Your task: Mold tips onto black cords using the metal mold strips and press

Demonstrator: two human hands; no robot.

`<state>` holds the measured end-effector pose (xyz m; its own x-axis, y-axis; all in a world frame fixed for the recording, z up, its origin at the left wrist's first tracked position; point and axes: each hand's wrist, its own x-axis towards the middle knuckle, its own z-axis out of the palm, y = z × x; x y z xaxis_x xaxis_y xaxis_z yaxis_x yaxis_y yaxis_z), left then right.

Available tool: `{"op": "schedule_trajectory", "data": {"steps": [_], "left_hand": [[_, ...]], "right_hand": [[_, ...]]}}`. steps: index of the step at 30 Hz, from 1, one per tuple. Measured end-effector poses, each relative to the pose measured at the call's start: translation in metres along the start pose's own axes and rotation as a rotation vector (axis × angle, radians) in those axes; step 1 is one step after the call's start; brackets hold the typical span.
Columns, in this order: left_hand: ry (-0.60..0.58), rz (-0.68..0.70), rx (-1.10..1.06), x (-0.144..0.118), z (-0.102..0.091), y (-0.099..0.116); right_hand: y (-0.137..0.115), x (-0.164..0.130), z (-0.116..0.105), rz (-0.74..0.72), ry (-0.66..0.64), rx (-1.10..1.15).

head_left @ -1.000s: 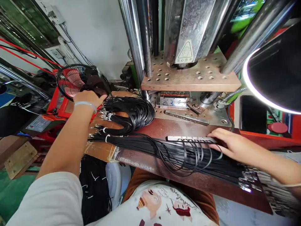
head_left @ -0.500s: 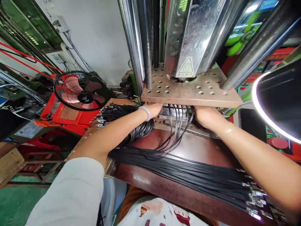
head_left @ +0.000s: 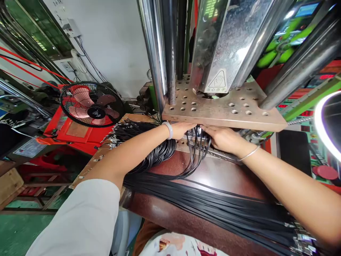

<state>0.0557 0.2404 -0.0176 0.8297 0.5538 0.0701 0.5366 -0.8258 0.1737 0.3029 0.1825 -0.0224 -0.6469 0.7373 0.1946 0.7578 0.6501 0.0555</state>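
The front edge of the drilled press plate (head_left: 223,117) hid the upper ends of the black cables (head_left: 196,154) between the left hand (head_left: 181,130) and right hand (head_left: 225,139), obscuring what the fingers (head_left: 210,131) gripped. Metal connectors (head_left: 303,239) were blurred at lower right. The view's edges cut off the ring lamp (head_left: 320,124) and printed shirt (head_left: 178,245).

The cables (head_left: 210,201) are black, the bench (head_left: 231,176) reddish-brown, the plate (head_left: 221,115) dull copper. At left, a black fan (head_left: 96,112) has reddish blades (head_left: 81,96); at bottom centre, the shirt (head_left: 183,246) is white with reddish prints (head_left: 206,249).
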Motion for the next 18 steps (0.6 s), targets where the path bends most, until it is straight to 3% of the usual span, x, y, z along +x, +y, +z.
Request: {"op": "schedule_trajectory", "data": {"steps": [2, 5, 9, 11, 13, 16, 17, 18], "left_hand": [[-0.048, 0.007, 0.034, -0.011, -0.002, 0.000], [-0.024, -0.051, 0.103, -0.024, -0.003, -0.002], [-0.074, -0.075, 0.115, -0.018, -0.003, -0.001], [-0.118, -0.113, 0.107, -0.015, -0.011, 0.007], [-0.081, -0.189, 0.099, -0.027, -0.029, 0.026], [0.108, -0.185, -0.099, -0.092, -0.051, 0.077], [0.118, -0.112, -0.279, -0.126, -0.051, 0.097], [0.002, -0.036, -0.525, -0.162, -0.045, 0.115]], "right_hand": [[-0.005, -0.007, 0.002, 0.026, 0.000, -0.044], [-0.004, -0.018, 0.008, 0.121, 0.042, -0.107], [0.004, -0.010, 0.018, 0.187, 0.063, -0.083], [0.006, -0.004, 0.015, 0.225, 0.081, -0.048], [0.000, -0.013, 0.002, 0.207, 0.106, -0.021], [-0.037, -0.079, -0.021, 0.232, 0.173, 0.132], [-0.058, -0.115, -0.026, 0.298, 0.181, 0.346], [-0.083, -0.155, -0.026, 0.373, 0.097, 0.573]]}}
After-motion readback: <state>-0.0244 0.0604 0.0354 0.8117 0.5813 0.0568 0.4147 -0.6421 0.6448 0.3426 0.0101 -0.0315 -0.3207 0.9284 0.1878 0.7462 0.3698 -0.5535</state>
